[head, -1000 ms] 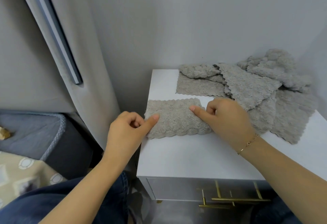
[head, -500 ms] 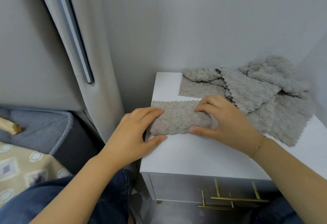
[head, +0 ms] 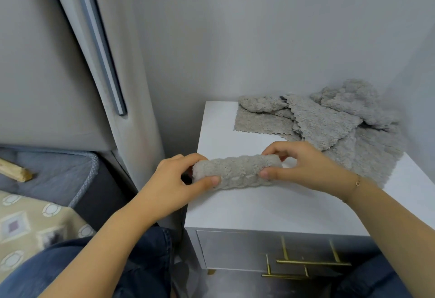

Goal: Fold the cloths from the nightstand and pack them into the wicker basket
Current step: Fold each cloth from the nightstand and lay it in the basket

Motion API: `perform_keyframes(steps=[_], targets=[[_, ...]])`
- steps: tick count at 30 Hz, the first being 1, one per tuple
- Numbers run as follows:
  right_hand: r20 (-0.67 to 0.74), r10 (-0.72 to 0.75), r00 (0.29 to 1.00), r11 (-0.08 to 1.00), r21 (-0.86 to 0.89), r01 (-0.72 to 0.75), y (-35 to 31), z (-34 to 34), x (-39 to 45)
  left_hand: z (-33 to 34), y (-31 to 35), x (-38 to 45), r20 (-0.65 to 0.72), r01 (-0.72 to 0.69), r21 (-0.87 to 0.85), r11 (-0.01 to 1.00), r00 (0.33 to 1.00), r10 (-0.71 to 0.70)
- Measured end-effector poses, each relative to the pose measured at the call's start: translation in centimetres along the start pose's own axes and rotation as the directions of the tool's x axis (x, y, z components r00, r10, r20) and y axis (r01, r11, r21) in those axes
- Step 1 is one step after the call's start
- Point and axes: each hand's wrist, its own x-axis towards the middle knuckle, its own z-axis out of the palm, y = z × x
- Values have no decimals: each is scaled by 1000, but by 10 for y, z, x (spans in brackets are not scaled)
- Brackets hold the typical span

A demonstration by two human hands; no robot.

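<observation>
The nightstand (head: 270, 208) is your landmark: a white top with a bare front strip, a wall right behind it and a padded panel close off its left side. Heaped over its back right corner lies the pile of loose cloths (head: 329, 121), unfolded, overlapping one another and touching the wall. At the front left of the top sits the folded cloth (head: 235, 171), a thick grey bundle lying crosswise, near the left edge and apart from the pile.

Your left hand (head: 174, 184) pinches the bundle's left end, thumb in front and fingers behind; your right hand (head: 303, 168) pinches its right end the same way. Both hands are closed on that one cloth.

To finish this fold well, I judge you should keep the two ends level and press the layers together evenly, so the fluffy fabric does not spring open when you lift it. Grip through all layers, not only the outer one.

The bundle's left end nearly overhangs the nightstand's left edge, so a slack grip there could drop it to the floor. The open room is toward you, over the front of the top. The wicker basket is not in view, so I cannot tell which way to carry.
</observation>
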Motion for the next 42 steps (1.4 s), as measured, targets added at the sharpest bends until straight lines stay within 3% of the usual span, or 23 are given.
perform_keyframes(steps=[5,11,14,18,22,27,30,33,37,40,42], targets=[[-64,91,994,996,19,-90,0,12,9,3,11,9,10,190,-195,962,981,-192],[-183,140,973,976,-140,-167,4,27,24,9,17,25,-129,335,156,929,940,-317],[-236,86,968,939,-306,-158,5,29,27,7,23,24,-147,375,210,903,925,-350],[-261,44,964,953,-278,-119,11,32,28,6,32,24,-73,421,-85,903,901,-427],[-208,30,978,983,-170,-66,9,28,26,5,34,28,47,476,-472,742,854,-519],[-84,78,993,995,-48,-83,3,10,19,9,36,30,75,373,-669,643,894,-441],[17,104,994,979,176,-106,-5,-2,6,8,41,34,81,309,-634,709,938,-337],[63,96,993,971,213,-107,-7,-12,-8,13,53,38,139,247,-551,797,969,-205],[177,144,974,954,238,-184,-15,-22,-25,26,69,40,256,223,-543,810,962,-94],[242,153,958,914,334,-231,-21,-29,-43,35,84,42,255,189,-564,804,966,-48],[212,158,964,876,421,-237,-25,-33,-58,41,93,44,238,178,-571,801,970,-46]])
